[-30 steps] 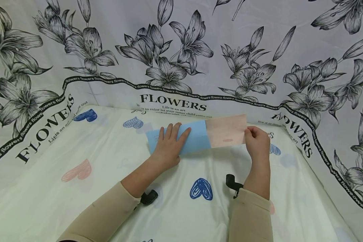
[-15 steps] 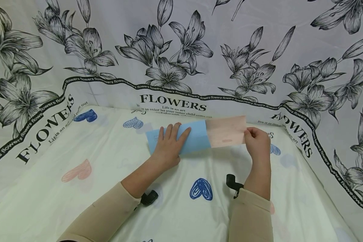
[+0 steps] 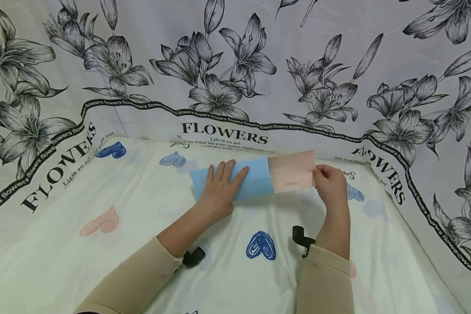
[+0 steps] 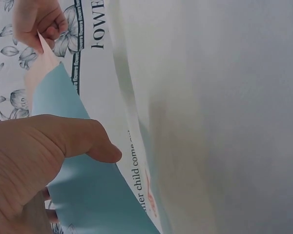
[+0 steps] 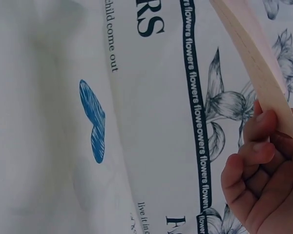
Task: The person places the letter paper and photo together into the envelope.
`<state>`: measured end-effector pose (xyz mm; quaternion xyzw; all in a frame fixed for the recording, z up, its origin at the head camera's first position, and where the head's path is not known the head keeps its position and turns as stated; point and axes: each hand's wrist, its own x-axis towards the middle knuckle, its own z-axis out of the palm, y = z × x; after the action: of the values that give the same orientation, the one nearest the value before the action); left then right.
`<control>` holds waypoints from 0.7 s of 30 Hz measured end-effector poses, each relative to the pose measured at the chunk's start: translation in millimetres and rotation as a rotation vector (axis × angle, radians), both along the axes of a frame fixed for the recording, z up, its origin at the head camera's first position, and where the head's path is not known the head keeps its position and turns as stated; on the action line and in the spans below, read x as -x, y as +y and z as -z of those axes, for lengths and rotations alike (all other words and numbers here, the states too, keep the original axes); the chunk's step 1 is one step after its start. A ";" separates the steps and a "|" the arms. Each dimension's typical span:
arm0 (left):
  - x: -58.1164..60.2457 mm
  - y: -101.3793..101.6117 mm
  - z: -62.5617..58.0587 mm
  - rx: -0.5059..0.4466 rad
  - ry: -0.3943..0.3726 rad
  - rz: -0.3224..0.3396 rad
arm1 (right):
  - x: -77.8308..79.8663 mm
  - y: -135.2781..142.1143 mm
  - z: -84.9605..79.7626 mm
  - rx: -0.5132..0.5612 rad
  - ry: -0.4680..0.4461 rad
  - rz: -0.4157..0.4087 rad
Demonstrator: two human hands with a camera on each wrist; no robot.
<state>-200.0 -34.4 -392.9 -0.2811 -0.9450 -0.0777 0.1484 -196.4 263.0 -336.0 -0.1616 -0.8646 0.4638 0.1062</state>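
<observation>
A long strip of stiff paper, light blue on its left part [image 3: 254,176] and pale pink on its right part [image 3: 292,172], is held up over the bed-like surface between both hands. Over the blue part lies my left hand [image 3: 217,192], its fingers spread across the upper face. In the left wrist view its thumb [image 4: 95,139] crosses the other blue face, so the paper is gripped between. At the far right end, my right hand [image 3: 331,185] pinches the pink edge. The right wrist view shows the pink strip [image 5: 256,63] between thumb and curled fingers [image 5: 259,129].
A white cloth [image 3: 227,270] printed with hearts covers the surface beneath the hands. Behind and along the sides hangs a white curtain [image 3: 141,26] with black line flowers and lettering. A black wrist device [image 3: 303,236] sits at each sleeve cuff.
My right hand has shifted slightly left with the pink end, and the pink part looks a little shorter from the head. The left hand stays nearly in place.
</observation>
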 end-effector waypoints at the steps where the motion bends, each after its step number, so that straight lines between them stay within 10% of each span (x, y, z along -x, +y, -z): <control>1: 0.1 0.0 0.2 -0.001 0.001 0.000 | 0.0 -0.1 -0.2 0.003 0.003 -0.007; 21: 0.5 -0.3 0.0 -0.024 0.014 -0.005 | 3.4 -2.2 1.2 0.127 0.057 -0.067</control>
<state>-200.5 -34.7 -392.9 -0.2776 -0.9435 -0.0868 0.1585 -199.8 260.7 -337.2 -0.1260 -0.8350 0.5253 0.1047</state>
